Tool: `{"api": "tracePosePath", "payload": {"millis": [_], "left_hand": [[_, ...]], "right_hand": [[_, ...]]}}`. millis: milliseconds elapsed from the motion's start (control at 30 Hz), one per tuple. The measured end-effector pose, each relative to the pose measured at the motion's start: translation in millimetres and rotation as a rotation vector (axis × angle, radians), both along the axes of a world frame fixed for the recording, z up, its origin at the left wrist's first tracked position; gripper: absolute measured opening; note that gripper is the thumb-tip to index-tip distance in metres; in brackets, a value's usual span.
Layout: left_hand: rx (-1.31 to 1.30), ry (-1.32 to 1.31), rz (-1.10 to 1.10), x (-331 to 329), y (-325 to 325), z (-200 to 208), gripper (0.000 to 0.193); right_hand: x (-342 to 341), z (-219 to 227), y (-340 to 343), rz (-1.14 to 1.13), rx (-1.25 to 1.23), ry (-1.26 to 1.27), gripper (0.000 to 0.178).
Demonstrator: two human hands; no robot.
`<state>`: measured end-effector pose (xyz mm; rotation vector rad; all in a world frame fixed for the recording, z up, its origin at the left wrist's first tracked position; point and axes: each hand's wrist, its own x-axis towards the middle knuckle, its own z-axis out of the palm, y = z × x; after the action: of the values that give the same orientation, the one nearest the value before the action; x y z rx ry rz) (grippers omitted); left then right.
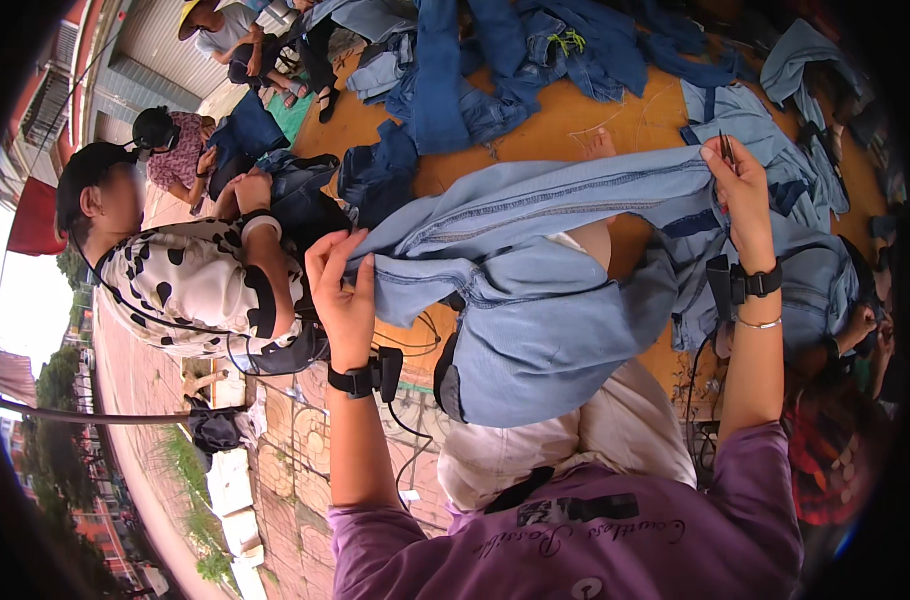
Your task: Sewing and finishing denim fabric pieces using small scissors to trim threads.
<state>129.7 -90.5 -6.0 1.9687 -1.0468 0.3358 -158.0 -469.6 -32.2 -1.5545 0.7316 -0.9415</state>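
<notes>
Beneath your work, an orange-brown wooden surface (pixel 550 130) carries crumpled denim, with a dark-blue heap (pixel 445 90) spread toward its far edge and a paler, faded heap (pixel 815 270) toward its right edge; whether either is finished or waiting cannot be told. Across the surface's near edge and over your pale trousers (pixel 620 420) hangs the light-blue denim garment (pixel 545 350), one long, narrow part drawn out between your hands while a wider part slumps in soft, rounded folds. By its look, this one piece is partway through handling: it is off the heaps and opened out with the seam (pixel 545 210) exposed, but it is neither folded nor laid down, and how much of the stitching has been dealt with does not show. The cloth appears matte and supple, the seam a raised, darker double ridge. Your left hand (pixel 343 285) pinches the fabric between thumb and fingers at one end; your right hand (pixel 737 190) grips the other end, with a slim, dark, pointed tool (pixel 726 148) rising from the same grasp. Finest of all, wispy pale threads (pixel 625 122) lie scattered across the bare wood.
</notes>
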Motion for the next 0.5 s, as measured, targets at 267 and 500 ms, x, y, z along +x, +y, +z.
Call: {"api": "tracePosePath", "payload": {"millis": [267,500], "left_hand": [[0.241,-0.015,-0.255,-34.5,-7.2,-1.1,0.018],[0.079,-0.053,-0.131,-36.7,3.1,-5.2,0.020]], "right_hand": [[-7.0,0.9,-17.1,-0.049,-0.003,0.019,0.013],[-11.3,-5.8,-34.8,-0.084,0.019,0.003,0.013]]}}
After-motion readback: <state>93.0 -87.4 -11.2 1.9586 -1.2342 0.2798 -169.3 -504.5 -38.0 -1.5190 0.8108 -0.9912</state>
